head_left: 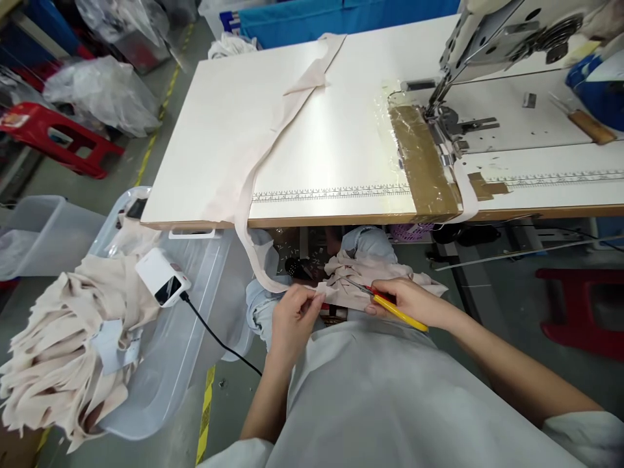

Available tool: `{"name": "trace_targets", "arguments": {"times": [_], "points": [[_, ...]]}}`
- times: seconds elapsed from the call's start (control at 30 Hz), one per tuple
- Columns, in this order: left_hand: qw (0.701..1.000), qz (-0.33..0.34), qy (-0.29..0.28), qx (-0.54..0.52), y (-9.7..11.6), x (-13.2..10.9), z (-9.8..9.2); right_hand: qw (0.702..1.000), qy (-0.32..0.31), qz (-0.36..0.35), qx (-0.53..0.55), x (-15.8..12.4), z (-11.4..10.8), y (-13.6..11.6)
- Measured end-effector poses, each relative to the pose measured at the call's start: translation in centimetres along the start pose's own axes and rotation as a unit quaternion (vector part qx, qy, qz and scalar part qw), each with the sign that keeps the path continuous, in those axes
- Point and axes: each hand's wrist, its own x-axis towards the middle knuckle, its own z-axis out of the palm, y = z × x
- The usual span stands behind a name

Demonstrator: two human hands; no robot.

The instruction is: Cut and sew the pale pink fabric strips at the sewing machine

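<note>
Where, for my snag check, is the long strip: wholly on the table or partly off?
Partly off: the strip hangs over the table edge to the left hand.

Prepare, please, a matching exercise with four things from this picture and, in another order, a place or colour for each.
1. Scissors
2. Long fabric strip
3. Boxy device
4. Sewing machine

A. white, with a black cable
B. at the right part of the table
C. in the right hand
D. running from the table down to the left hand

Pairs: 1-C, 2-D, 3-A, 4-B
</note>
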Motion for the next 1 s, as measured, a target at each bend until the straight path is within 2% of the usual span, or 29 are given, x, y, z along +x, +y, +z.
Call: {"name": "trace_targets", "arguments": {"times": [0.07,0.1,0.17,0.27,0.37,0.5,0.63,0.77,1.0], "points": [[0.999,0.036,0.027,0.007,0.6,0.2,0.1,1.000,-0.018,-0.011,-0.001,0.2,-0.3,-0.1],[0.999,0.031,0.019,-0.015,0.7,0.2,0.2,0.999,-0.030,-0.017,0.005,0.3,-0.5,-0.1],[0.995,-0.022,-0.034,-0.092,0.7,0.2,0.3,0.998,-0.058,-0.023,0.025,0.5,-0.8,-0.1],[0.961,-0.121,-0.118,-0.218,0.6,0.1,0.3,0.993,-0.109,-0.022,0.050,1.0,-1.1,-0.2],[0.939,-0.158,-0.142,-0.272,0.3,0.3,0.3,0.984,-0.164,-0.020,0.068,1.5,-1.5,-0.5],[0.932,-0.173,-0.149,-0.282,-0.3,0.6,0.2,0.978,-0.198,-0.022,0.064,2.1,-1.8,-1.0],[0.932,-0.184,-0.138,-0.281,-0.7,0.7,0.1,0.981,-0.193,-0.025,0.028,2.4,-1.9,-1.1],[0.936,-0.183,-0.131,-0.271,-0.8,0.6,0.1,0.987,-0.150,-0.029,-0.049,2.4,-1.5,-0.9],[0.938,-0.171,-0.128,-0.272,-1.3,0.7,0.0,0.988,-0.097,-0.026,-0.113,2.2,-0.6,-1.2]]}}
